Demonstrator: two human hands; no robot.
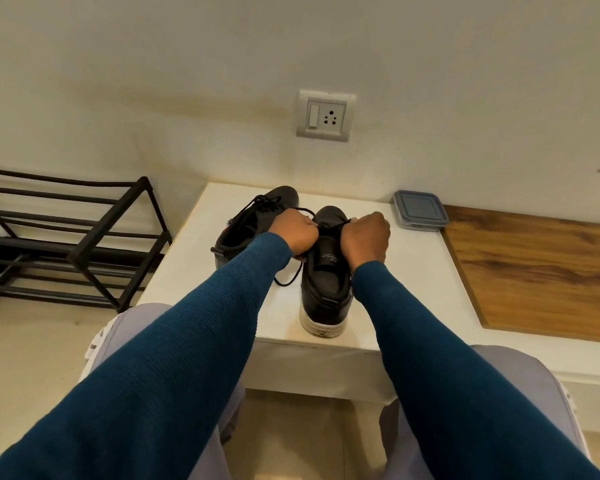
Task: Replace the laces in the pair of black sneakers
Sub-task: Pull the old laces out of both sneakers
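Observation:
Two black sneakers stand on a small white table [413, 271]. The right sneaker [324, 282] has its white-soled heel toward me. The left sneaker [246, 223] sits farther back, angled, with a lace tied over its front. Both my hands are over the right sneaker's front. My left hand [295, 232] grips one part of a black lace [329, 225], and my right hand [366, 237] pinches the other part. The lace runs taut between them. A loose lace end [286, 278] hangs onto the table between the shoes.
A grey lidded plastic container [420, 210] sits at the table's back right corner. A wood-topped surface [541, 271] adjoins on the right. A black metal shoe rack [66, 237] stands to the left. A wall socket [324, 116] is above the table. My knees are below.

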